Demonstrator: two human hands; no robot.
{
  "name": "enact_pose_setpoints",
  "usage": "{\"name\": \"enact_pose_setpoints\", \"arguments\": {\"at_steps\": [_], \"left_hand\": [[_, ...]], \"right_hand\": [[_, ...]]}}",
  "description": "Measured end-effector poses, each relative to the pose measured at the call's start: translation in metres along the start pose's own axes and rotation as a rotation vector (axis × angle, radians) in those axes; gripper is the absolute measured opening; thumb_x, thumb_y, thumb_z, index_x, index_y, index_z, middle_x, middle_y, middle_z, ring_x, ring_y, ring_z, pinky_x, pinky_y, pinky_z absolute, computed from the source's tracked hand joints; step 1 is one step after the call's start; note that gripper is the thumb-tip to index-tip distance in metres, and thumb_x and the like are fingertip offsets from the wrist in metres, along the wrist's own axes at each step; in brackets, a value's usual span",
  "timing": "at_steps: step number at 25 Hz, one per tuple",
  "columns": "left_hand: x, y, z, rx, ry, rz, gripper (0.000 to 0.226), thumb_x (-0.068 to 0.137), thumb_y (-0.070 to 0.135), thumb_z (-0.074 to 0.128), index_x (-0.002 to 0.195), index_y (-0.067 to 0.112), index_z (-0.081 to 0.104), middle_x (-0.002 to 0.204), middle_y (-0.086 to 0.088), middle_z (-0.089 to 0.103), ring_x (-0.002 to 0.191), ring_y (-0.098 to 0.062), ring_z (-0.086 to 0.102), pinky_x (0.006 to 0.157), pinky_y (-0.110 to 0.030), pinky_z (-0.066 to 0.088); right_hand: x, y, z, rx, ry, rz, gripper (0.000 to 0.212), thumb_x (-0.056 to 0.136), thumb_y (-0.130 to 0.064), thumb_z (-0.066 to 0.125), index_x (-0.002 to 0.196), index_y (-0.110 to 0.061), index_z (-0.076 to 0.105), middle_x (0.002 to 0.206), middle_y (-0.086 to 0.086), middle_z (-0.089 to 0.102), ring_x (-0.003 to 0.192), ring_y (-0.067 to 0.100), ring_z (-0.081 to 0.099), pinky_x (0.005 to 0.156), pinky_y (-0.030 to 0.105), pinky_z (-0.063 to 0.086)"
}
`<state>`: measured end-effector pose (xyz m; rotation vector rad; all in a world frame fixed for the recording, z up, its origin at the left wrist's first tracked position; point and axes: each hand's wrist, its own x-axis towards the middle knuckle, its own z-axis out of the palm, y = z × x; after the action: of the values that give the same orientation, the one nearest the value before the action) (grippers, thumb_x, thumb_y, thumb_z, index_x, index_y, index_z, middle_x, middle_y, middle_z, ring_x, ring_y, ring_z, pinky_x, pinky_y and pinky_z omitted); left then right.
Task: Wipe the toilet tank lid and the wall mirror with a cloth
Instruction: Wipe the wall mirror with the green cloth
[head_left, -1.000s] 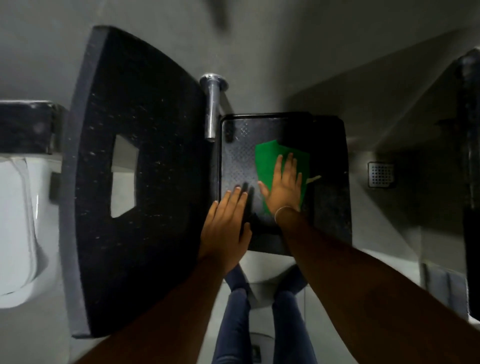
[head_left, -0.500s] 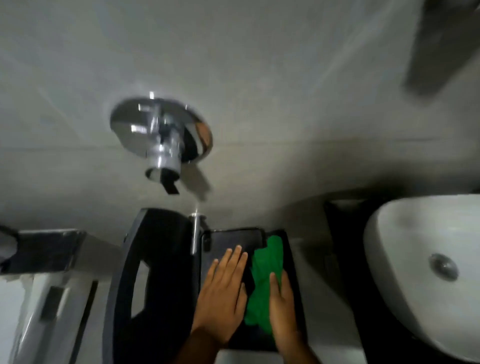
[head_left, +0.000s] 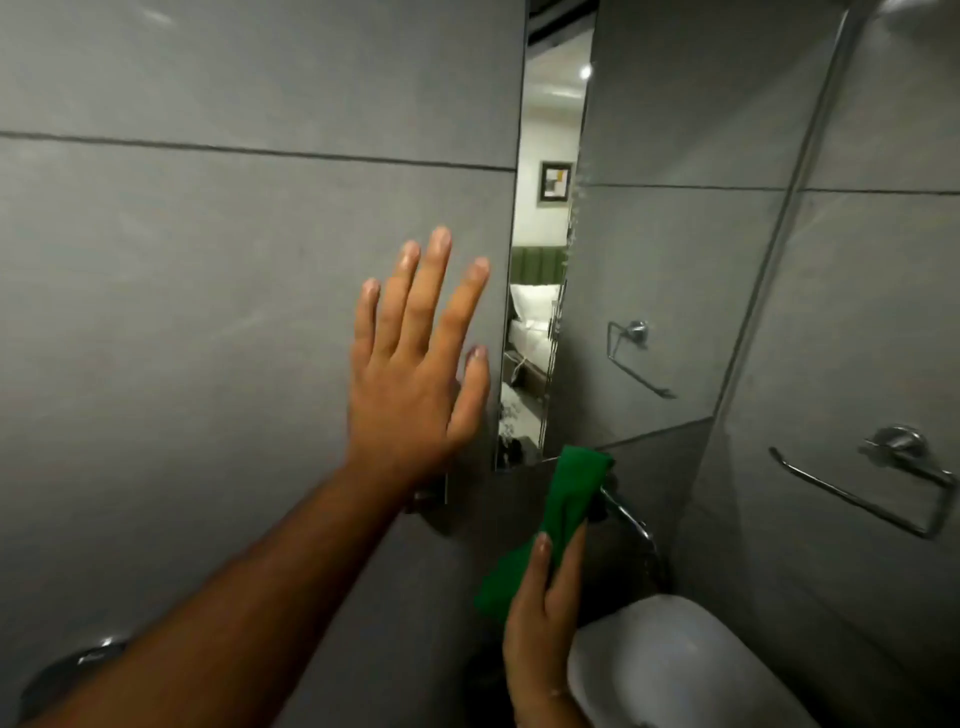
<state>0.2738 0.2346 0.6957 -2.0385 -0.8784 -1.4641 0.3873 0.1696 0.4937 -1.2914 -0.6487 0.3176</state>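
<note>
The left hand (head_left: 410, 384) is raised with fingers (head_left: 434, 291) spread wide, holding nothing — set against the grey tiled wall (head_left: 208, 312) just beside the tall wall mirror (head_left: 649, 260). The right hand (head_left: 545, 613) pinches a bunched green cloth (head_left: 566, 504), low before the mirror, above a white basin (head_left: 675, 670).

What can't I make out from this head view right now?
- Toilet tank lid: out of frame below the head view.
- Mirror: cut off by the top edge; its lower corner sits behind the green cloth.
- Left hand: touching the wall or hovering, cannot tell.
- Right hand: wrist cut by the bottom edge.
</note>
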Motion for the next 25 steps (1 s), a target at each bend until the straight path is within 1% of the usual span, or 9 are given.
{"name": "enact_pose_setpoints", "arguments": {"at_steps": [2, 6, 9, 12, 15, 16, 19, 22, 25], "left_hand": [[0.076, 0.007, 0.021, 0.057, -0.028, -0.07, 0.07, 0.109, 0.038, 0.042, 0.175, 0.02, 0.024, 0.183, -0.011, 0.013, 0.17, -0.027, 0.007, 0.136, -0.049, 0.003], [0.151, -0.005, 0.068, 0.256, -0.138, -0.062, 0.075, 0.109, 0.04, 0.035, 0.177, 0.02, 0.009, 0.185, -0.009, -0.001, 0.17, -0.028, -0.003, 0.136, -0.053, 0.0], [0.151, -0.022, 0.095, 0.42, -0.068, 0.021, 0.074, 0.112, 0.042, 0.031, 0.177, 0.017, 0.007, 0.185, -0.009, 0.001, 0.17, -0.029, 0.0, 0.135, -0.053, 0.0], [0.149, -0.028, 0.112, 0.467, 0.058, 0.043, 0.072, 0.112, 0.042, 0.032, 0.176, 0.015, 0.011, 0.184, -0.009, 0.009, 0.169, -0.031, 0.009, 0.134, -0.053, 0.003], [0.151, -0.03, 0.112, 0.476, 0.109, 0.01, 0.074, 0.11, 0.047, 0.038, 0.176, 0.023, 0.013, 0.184, -0.009, 0.01, 0.168, -0.039, 0.01, 0.132, -0.061, 0.004], [0.149, -0.029, 0.112, 0.479, 0.112, 0.001, 0.075, 0.109, 0.048, 0.039, 0.176, 0.025, 0.014, 0.184, -0.008, 0.01, 0.167, -0.043, 0.009, 0.131, -0.064, 0.004], [0.146, -0.026, 0.111, 0.472, 0.133, -0.014, 0.072, 0.109, 0.045, 0.041, 0.176, 0.028, 0.019, 0.184, -0.006, 0.011, 0.167, -0.044, 0.008, 0.132, -0.067, 0.004], [0.148, -0.027, 0.111, 0.471, 0.151, -0.016, 0.073, 0.109, 0.041, 0.042, 0.176, 0.027, 0.018, 0.185, -0.003, 0.011, 0.169, -0.038, 0.006, 0.132, -0.064, 0.002], [0.147, -0.028, 0.111, 0.471, 0.152, -0.011, 0.074, 0.109, 0.039, 0.042, 0.176, 0.026, 0.015, 0.185, -0.001, 0.006, 0.169, -0.034, 0.002, 0.133, -0.062, 0.002]], "right_hand": [[0.035, -0.013, 0.015, 0.01, 0.034, -0.109, 0.067, 0.098, -0.043, 0.043, 0.158, -0.017, 0.028, 0.161, 0.001, 0.034, 0.148, 0.018, 0.037, 0.121, 0.027, 0.031], [0.117, -0.022, 0.057, -0.128, -0.017, -0.28, 0.06, 0.104, -0.026, 0.043, 0.157, -0.011, 0.021, 0.164, 0.011, 0.025, 0.15, 0.027, 0.033, 0.123, 0.034, 0.027], [0.137, 0.005, 0.07, -0.439, -0.066, -0.465, 0.06, 0.107, -0.038, 0.034, 0.157, -0.006, 0.028, 0.167, 0.007, 0.019, 0.15, 0.028, 0.031, 0.122, 0.039, 0.025], [0.147, 0.035, 0.065, -0.693, -0.053, -0.507, 0.066, 0.103, -0.058, 0.015, 0.158, -0.022, 0.028, 0.167, 0.004, 0.023, 0.147, 0.022, 0.031, 0.111, 0.044, 0.03], [0.161, 0.058, 0.061, -0.84, 0.024, -0.734, 0.06, 0.105, -0.05, 0.021, 0.154, -0.017, 0.029, 0.167, 0.011, 0.015, 0.156, 0.022, 0.012, 0.111, 0.05, 0.032], [0.169, 0.058, 0.065, -0.864, 0.081, -0.804, 0.059, 0.104, -0.043, 0.029, 0.155, -0.012, 0.027, 0.167, 0.014, 0.009, 0.156, 0.026, 0.01, 0.111, 0.052, 0.035], [0.181, 0.045, 0.08, -0.837, 0.212, -0.877, 0.077, 0.092, -0.028, 0.045, 0.161, -0.012, 0.013, 0.168, 0.017, 0.005, 0.149, 0.036, 0.029, 0.105, 0.054, 0.043], [0.188, 0.02, 0.087, -0.783, 0.167, -0.909, 0.066, 0.104, -0.04, 0.031, 0.162, -0.02, 0.006, 0.167, 0.014, 0.01, 0.155, 0.031, 0.014, 0.113, 0.055, 0.034], [0.2, -0.025, 0.095, -0.699, 0.109, -0.863, 0.067, 0.103, -0.052, 0.024, 0.162, -0.026, 0.008, 0.169, 0.008, 0.013, 0.156, 0.03, 0.014, 0.121, 0.052, 0.023]]}}
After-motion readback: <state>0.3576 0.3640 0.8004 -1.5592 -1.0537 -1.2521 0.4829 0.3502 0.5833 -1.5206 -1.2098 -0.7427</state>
